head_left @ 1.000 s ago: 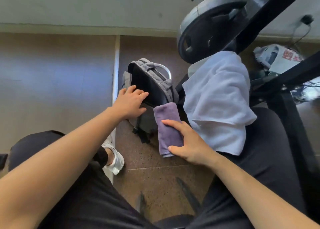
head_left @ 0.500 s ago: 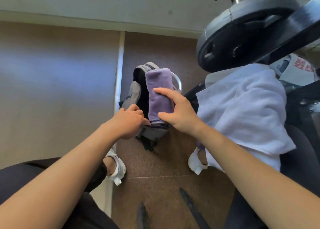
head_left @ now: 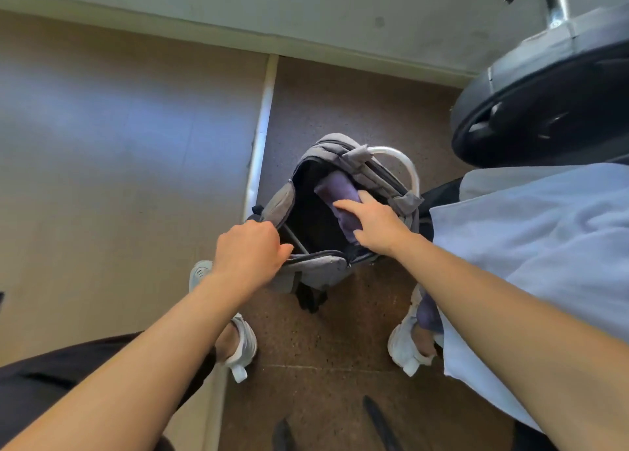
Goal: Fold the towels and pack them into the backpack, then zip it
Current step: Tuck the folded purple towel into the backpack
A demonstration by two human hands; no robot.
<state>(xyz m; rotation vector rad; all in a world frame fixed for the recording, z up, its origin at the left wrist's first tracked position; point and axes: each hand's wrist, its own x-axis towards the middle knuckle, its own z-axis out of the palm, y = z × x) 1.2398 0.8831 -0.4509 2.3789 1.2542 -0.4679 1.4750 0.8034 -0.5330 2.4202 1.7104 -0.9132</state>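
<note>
Our left hand (head_left: 250,256) is gripping the near rim of the backpack (head_left: 316,270), holding its mouth wide. Our right hand (head_left: 377,224) is clasping the folded purple towel (head_left: 337,191), which is sitting partly inside the opening. We are judging it light, soft and floppy, best held across its folded middle. Right of that hand, the white towel (head_left: 527,246) is lying over our lap.
</note>
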